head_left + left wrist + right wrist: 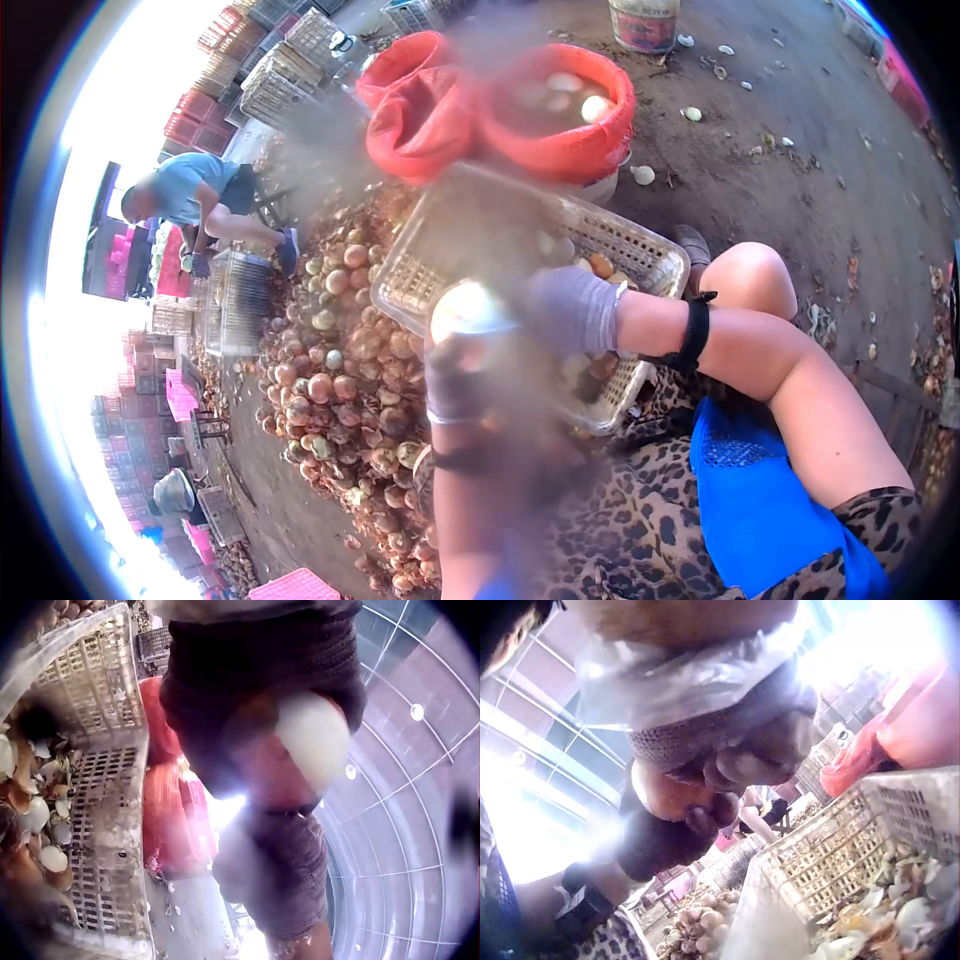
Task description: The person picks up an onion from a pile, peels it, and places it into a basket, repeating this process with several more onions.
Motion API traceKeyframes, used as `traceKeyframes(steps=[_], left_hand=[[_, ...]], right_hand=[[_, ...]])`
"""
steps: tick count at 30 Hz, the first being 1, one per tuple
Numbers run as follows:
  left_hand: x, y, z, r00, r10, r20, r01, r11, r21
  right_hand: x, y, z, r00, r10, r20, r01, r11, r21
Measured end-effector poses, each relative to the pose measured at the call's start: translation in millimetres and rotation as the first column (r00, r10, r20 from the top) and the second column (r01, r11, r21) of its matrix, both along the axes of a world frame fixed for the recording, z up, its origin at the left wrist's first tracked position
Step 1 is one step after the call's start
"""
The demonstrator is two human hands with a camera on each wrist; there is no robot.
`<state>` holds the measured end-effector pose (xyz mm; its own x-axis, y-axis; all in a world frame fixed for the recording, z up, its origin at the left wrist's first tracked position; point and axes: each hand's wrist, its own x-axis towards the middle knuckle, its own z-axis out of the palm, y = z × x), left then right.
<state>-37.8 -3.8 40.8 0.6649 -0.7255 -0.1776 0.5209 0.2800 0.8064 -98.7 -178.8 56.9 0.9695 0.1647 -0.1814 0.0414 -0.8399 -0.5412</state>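
the grey-gloved left hand [455, 378] is curled under a partly peeled white and brown onion [468, 310] and cups it from below. the gloved right hand [572, 308] comes in from the side, its bent fingertips [735, 769] pinching the onion's brown side. the onion sits between both hands, over the near edge of a white plastic lattice basket [640, 250] that has peelings in it. red mesh sacks [560, 150] stand beyond the basket, and a heap of brown-skinned onions [340, 350] lies just beside it.

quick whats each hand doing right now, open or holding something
left hand: grip curled round a round whitish onion, holding it.
right hand: grip curled on the same onion.
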Motion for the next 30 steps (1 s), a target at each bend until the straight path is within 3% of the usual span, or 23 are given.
traceKeyframes(steps=[2, 3, 6, 7, 9, 12, 14, 15, 17, 18, 19, 20, 21, 22, 23, 25, 26, 28, 30], left_hand=[[3, 2, -5, 0.998, -0.057, -0.013, 0.056, 0.997, -0.059], [3, 0, -6, 0.999, -0.030, 0.043, 0.031, 0.999, -0.023], [-3, -6, -6, 1.000, -0.002, -0.030, 0.003, 0.999, 0.041], [-6, -12, -1, 0.998, -0.056, -0.021, 0.055, 0.998, -0.022], [-12, -15, 1, 0.997, -0.055, -0.053, 0.055, 0.998, -0.003], [-20, -15, 8, 0.989, -0.126, 0.082, 0.137, 0.978, -0.155], [-14, -11, 12, 0.997, 0.065, -0.049, -0.066, 0.998, -0.021], [-7, -10, 7, 0.985, 0.048, -0.167, -0.076, 0.983, -0.165], [-3, -7, 9, 0.809, -0.244, -0.535, -0.145, 0.799, -0.583], [-5, -10, 15, 0.847, -0.230, -0.480, -0.119, 0.796, -0.593], [2, -10, 11, 0.933, -0.004, -0.361, -0.165, 0.884, -0.437], [11, -8, -4, 0.960, 0.202, -0.194, -0.251, 0.927, -0.277], [19, -6, -17, 0.930, 0.368, 0.007, -0.365, 0.923, -0.125], [25, -3, -27, 0.968, 0.198, -0.154, -0.239, 0.914, -0.328], [29, 0, -32, 0.962, -0.011, -0.273, -0.140, 0.838, -0.527], [29, 1, -36, 0.953, -0.017, -0.303, -0.149, 0.844, -0.516], [24, -7, -26, 0.961, 0.184, -0.206, -0.241, 0.923, -0.300], [21, -11, -20, 0.937, 0.346, -0.053, -0.350, 0.930, -0.117], [23, -9, -25, 0.943, 0.330, -0.041, -0.332, 0.927, -0.171]], right_hand=[[0, 0, -4, 0.997, -0.035, 0.065, 0.034, 0.999, 0.015], [1, -3, -6, 0.999, 0.000, 0.053, 0.001, 1.000, -0.011], [2, -16, -15, 0.999, 0.043, -0.015, -0.044, 0.993, -0.106], [5, -19, -18, 0.998, 0.024, -0.052, -0.031, 0.988, -0.150], [15, -41, -47, 0.998, -0.057, -0.030, 0.055, 0.997, -0.052], [-7, -56, -47, 0.993, -0.113, -0.019, 0.113, 0.994, 0.001], [13, -40, -78, 0.973, -0.179, -0.143, 0.162, 0.979, -0.126], [11, -38, -77, 0.952, -0.273, -0.142, 0.277, 0.961, 0.010], [6, -29, -62, 0.947, -0.321, 0.021, 0.296, 0.897, 0.329], [4, -24, -55, 0.925, -0.368, 0.092, 0.280, 0.826, 0.489], [4, -16, -57, 0.946, -0.316, 0.078, 0.231, 0.822, 0.521], [3, -8, -60, 0.963, -0.261, 0.064, 0.184, 0.812, 0.553], [4, 7, -85, 0.957, -0.242, 0.163, 0.091, 0.780, 0.620], [3, 14, -87, 0.945, -0.241, 0.221, 0.055, 0.783, 0.619], [2, 22, -75, 0.930, -0.240, 0.277, 0.020, 0.788, 0.615], [-2, 33, -44, 0.915, -0.255, 0.312, 0.073, 0.866, 0.495], [0, 34, -40, 0.918, -0.267, 0.293, 0.104, 0.876, 0.472], [2, 36, -31, 0.924, -0.279, 0.261, 0.154, 0.897, 0.413], [-3, 35, -8, 0.925, -0.317, 0.211, 0.211, 0.889, 0.407]])
